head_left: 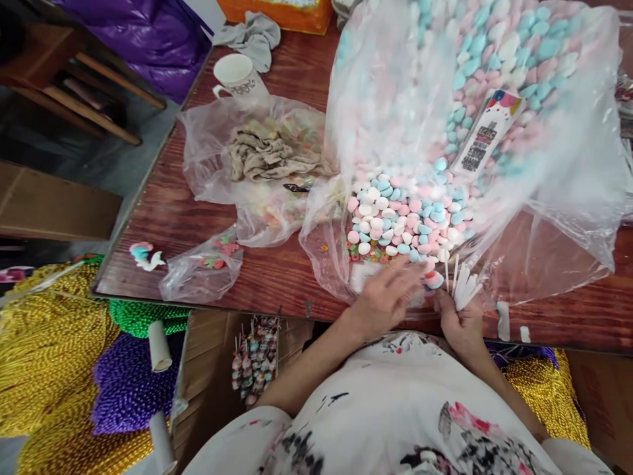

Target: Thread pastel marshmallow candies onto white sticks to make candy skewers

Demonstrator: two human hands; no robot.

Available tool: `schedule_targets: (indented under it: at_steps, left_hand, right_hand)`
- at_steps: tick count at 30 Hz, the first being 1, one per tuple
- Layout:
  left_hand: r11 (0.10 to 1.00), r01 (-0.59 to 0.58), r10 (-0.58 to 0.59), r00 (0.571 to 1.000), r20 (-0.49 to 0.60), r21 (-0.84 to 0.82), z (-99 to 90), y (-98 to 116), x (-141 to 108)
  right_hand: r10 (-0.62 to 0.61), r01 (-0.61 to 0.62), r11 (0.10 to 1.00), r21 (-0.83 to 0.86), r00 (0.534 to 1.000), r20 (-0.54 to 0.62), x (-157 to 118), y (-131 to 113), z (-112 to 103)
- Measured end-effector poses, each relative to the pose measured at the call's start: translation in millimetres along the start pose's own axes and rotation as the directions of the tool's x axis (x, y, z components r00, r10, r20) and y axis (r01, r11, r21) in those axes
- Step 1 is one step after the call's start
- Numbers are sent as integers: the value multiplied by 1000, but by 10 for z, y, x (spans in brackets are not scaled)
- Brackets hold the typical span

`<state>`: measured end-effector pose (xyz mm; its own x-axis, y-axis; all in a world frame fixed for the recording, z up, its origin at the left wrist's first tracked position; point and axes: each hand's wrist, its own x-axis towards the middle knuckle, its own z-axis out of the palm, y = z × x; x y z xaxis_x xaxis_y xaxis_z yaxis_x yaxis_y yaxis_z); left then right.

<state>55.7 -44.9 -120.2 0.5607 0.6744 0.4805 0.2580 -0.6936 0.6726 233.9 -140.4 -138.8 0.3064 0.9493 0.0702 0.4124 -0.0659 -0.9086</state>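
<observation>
At the table's front edge my right hand (pixel 459 321) is closed round a bunch of white sticks (pixel 465 287), which fan upward. Beside it, my left hand (pixel 388 293) reaches over the near edge of the candy pile, its fingers bent and touching or close to a pink and blue candy (pixel 434 280); whether it grips anything I cannot make out. Pink, white and blue candies (pixel 390 214) spill from a large clear plastic bag (pixel 395 86). Small red and green pieces (pixel 368 253) lie under the pile's left front edge.
Left on the wooden table (pixel 163 181) are a white cup (pixel 238 76), a brown cloth (pixel 262 155) on a plastic bag, and a small bag (pixel 202 267). A box holds wrapped candy sticks (pixel 254 356) below the edge. Gold beads (pixel 44 343) hang at the left.
</observation>
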Motion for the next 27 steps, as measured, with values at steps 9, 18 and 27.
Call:
schedule_targets:
  at_steps: [9, 18, 27]
  left_hand:
    - [797, 244, -397, 901, 174, 552, -152, -282, 102]
    - [836, 48, -172, 969, 178, 547, -72, -300, -9]
    - [808, -60, -202, 906, 372, 585, 78, -123, 139]
  right_hand:
    - [-17, 22, 998, -53, 995, 99, 34, 59, -52]
    - [-96, 114, 989, -94, 980, 174, -13, 53, -106]
    - [-154, 173, 980, -100, 972, 179, 3, 3, -54]
